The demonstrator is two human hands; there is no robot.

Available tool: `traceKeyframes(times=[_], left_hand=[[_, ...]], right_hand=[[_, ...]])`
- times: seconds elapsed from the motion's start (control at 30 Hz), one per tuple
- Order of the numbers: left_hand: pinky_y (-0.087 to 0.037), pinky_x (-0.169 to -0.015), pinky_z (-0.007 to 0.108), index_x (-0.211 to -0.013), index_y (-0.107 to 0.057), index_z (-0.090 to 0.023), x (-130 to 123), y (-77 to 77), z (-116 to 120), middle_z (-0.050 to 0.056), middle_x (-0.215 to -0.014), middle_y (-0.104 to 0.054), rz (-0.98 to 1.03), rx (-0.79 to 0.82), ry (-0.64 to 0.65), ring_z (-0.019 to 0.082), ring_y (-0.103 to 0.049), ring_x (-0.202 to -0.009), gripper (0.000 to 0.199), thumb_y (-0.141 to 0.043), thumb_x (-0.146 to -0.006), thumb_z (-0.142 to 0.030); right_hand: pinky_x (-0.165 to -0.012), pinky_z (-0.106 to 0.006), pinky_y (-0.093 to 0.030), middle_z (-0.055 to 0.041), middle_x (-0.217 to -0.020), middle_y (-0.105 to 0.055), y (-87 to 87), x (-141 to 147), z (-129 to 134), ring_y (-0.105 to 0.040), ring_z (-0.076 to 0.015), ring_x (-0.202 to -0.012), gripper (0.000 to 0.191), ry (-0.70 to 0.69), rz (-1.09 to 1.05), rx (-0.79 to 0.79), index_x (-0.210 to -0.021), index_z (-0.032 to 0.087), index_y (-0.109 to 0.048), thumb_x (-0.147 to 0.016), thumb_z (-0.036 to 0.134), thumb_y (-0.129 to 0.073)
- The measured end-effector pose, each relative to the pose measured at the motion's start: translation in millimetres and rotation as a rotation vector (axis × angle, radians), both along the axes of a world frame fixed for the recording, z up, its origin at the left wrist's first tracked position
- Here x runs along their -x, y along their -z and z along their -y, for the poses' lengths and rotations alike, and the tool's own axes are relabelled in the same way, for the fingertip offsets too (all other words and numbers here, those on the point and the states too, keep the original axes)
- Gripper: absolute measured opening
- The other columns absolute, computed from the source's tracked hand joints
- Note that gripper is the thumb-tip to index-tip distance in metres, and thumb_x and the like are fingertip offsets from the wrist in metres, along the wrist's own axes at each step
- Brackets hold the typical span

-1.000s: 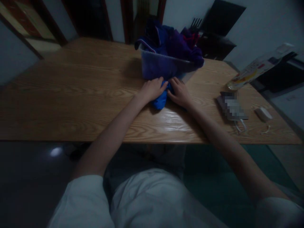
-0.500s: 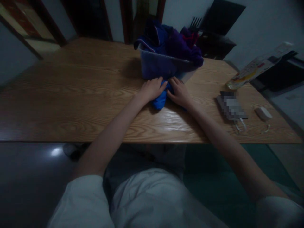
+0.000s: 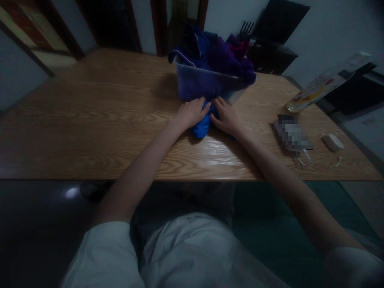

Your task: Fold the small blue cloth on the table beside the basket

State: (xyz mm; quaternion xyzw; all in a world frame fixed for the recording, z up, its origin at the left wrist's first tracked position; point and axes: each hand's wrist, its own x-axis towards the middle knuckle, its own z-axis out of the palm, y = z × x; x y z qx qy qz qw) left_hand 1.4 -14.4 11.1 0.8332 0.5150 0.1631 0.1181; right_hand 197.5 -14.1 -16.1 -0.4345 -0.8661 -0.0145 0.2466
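A bunched piece of bright blue cloth (image 3: 201, 129) lies on the wooden table (image 3: 114, 132), close to the front of a clear plastic bin (image 3: 207, 86). My left hand (image 3: 193, 112) grips it from the left, fingers curled over its top. From the other side my right hand (image 3: 225, 116) holds the same cloth, its thumb pointing toward the left hand. Both hands hide part of the cloth, so I cannot make out what kind of item it is. Dark blue and purple clothes (image 3: 220, 56) are heaped above the bin's rim.
To the right stands a tall clear bottle (image 3: 324, 86) with a printed label. Nearer are a blurred-out packet (image 3: 291, 134) with a white loop and a small white case (image 3: 333, 142) with a cord. A dark screen (image 3: 282, 22) stands behind the table.
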Motion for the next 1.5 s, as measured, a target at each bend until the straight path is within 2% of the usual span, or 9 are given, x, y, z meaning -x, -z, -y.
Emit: traceKeyframes(times=[0.27,1.27,1.5], left_hand=[[-0.040,-0.108,0.040,-0.136,-0.051,-0.017,0.1,0.1,-0.4,0.017,-0.131,-0.063,0.008,0.002,0.003,0.029,-0.057,-0.128,0.052,-0.023,-0.108,-0.051],[-0.041,-0.105,0.038,-0.136,-0.051,-0.015,-0.3,-2.6,2.5,0.017,-0.132,-0.063,-0.021,-0.018,-0.003,0.028,-0.060,-0.125,0.052,-0.022,-0.108,-0.049],[-0.041,-0.106,0.038,-0.137,-0.050,-0.015,-0.8,-2.0,2.3,0.017,-0.132,-0.063,-0.016,-0.020,-0.003,0.028,-0.059,-0.126,0.053,-0.023,-0.108,-0.049]], right_hand=[[-0.108,-0.063,-0.040,-0.0145,-0.130,-0.056,-1.5,0.8,1.4,-0.050,-0.0386,-0.122,0.043,-0.008,-0.015,0.014,-0.133,0.023,-0.048,-0.099,0.049,-0.044],[-0.103,-0.059,-0.045,-0.0151,-0.126,-0.057,2.4,-1.5,-2.2,-0.053,-0.0364,-0.117,0.039,-0.007,0.021,-0.043,-0.129,0.021,-0.050,-0.100,0.046,-0.043],[-0.106,-0.061,-0.042,-0.0146,-0.127,-0.057,3.0,-2.0,-2.8,-0.053,-0.0368,-0.118,0.040,0.001,0.024,-0.037,-0.132,0.022,-0.049,-0.100,0.046,-0.043]])
